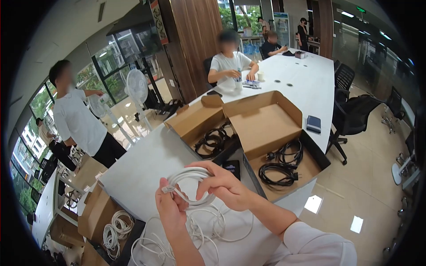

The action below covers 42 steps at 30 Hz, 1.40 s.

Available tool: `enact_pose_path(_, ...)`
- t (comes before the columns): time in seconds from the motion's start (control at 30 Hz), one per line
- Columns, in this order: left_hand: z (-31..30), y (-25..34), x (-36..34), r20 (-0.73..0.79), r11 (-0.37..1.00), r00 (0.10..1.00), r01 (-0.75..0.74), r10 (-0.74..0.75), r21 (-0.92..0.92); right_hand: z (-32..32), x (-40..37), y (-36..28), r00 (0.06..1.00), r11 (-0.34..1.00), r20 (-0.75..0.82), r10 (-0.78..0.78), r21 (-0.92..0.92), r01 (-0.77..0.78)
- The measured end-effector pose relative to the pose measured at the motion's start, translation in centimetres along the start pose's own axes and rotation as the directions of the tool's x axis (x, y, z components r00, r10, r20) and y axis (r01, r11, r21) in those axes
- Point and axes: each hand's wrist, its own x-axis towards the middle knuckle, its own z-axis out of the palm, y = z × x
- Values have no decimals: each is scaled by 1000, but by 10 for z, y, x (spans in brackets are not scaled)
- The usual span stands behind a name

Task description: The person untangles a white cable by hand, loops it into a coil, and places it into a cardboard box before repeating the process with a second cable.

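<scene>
Both hands hold a coil of white cable (186,174) above the white table. My left hand (171,206) is closed on the coil's left side, its thumb and fingers pinching near a pale cable end. On the right, my right hand (227,186) wraps its fingers over the top and right side of the coil. Below the hands, more loose white cable (195,227) lies in tangled loops on the table. Just beyond the right hand sits a small black item (231,168), partly hidden by the boxes' edges.
Two open cardboard boxes (268,113) ahead contain coiled black cables (279,173). A third box (91,208) at lower left holds coiled white cables (117,230). A dark notebook (313,124) lies on the table (310,71). People sit across it; another stands beside white fans (136,86).
</scene>
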Motion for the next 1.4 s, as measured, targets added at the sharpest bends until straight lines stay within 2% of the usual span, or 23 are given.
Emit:
enact_pose_path(0.23,3,-2,-3,64,997,996,-62,59,40,-2,3,7,998,998,-22,-54,-38,54)
enact_pose_path(0.33,2,-1,-2,76,999,997,-37,34,31,-3,5,8,995,994,-29,-93,-57,91)
enact_pose_path(0.53,12,-1,-10,-68,992,994,-74,81,100,3,2,8,990,983,-77,-120,-148,107)
enact_pose_path(0.57,9,1,-9,-37,998,998,-46,47,41,3,3,6,987,977,-83,-134,-176,118)
enact_pose_path(0.67,4,2,-11,59,998,996,-60,61,-20,1,2,7,997,996,-52,-61,-67,58)
enact_pose_path(0.7,3,2,-11,66,996,995,-76,79,-37,2,1,7,998,999,-51,-26,24,27)
enact_pose_path(0.8,6,-2,-12,59,993,992,-104,107,-54,5,2,9,988,972,-148,45,234,-9)
enact_pose_path(0.87,11,0,-14,19,994,994,-107,107,-24,4,3,15,986,997,-167,25,77,-12)
enact_pose_path(1.0,4,-4,-13,109,983,978,-182,177,34,6,8,23,979,986,-188,-79,-158,49)
enact_pose_path(1.1,6,-5,-16,124,972,972,-212,200,101,5,6,8,973,974,-174,149,-146,-175)
enact_pose_path(1.2,11,-3,-20,162,940,962,-254,221,228,4,7,10,980,955,-181,85,-267,-132)
enact_pose_path(1.3,15,0,-21,162,930,967,-236,197,283,6,8,10,967,954,-231,111,-248,-169)
enact_pose_path(1.4,20,-1,-21,165,912,954,-288,249,293,7,9,5,940,945,-264,217,-183,-270)
